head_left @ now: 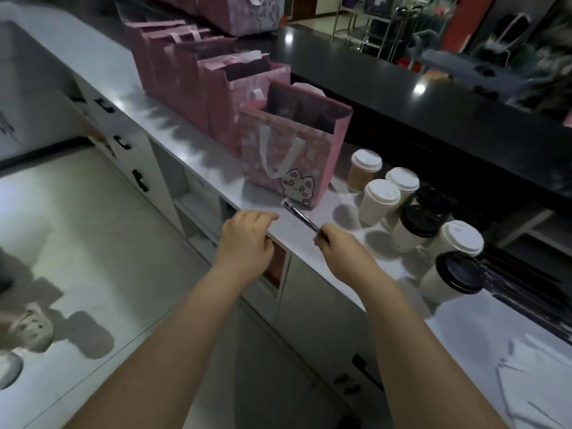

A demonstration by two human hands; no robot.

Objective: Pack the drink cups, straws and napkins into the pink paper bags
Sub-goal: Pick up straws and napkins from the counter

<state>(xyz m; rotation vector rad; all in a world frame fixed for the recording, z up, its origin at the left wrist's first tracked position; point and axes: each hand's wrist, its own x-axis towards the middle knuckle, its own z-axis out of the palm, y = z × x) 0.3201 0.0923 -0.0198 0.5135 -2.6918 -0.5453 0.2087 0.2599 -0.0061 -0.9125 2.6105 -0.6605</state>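
One straw [301,216] pinched in right hand [337,246], pointing 11 o'clock at nearest pink bag [291,150]; left hand [247,239] loosely curled, empty; roughly seven cups [382,199] at 2 o'clock.

white counter [173,131] | black upper ledge [402,97] | grey cabinets [309,298], black handles [140,180] | pale glossy floor [93,243]

The nearest bag [288,156] is pink with a pale blossom print, a white cartoon cat with rosy cheeks, and white handles; the row of bags [185,75] behind it is a duskier pink. The straw [301,216] in my right grip [332,243] is dark with a silvery sheen. The tan cup [360,178] has a white lid; the white-lidded cups [379,201] and black-lidded cups [416,226] are cream. The worktop [173,125] is pale grey, the raised counter [402,85] glossy black
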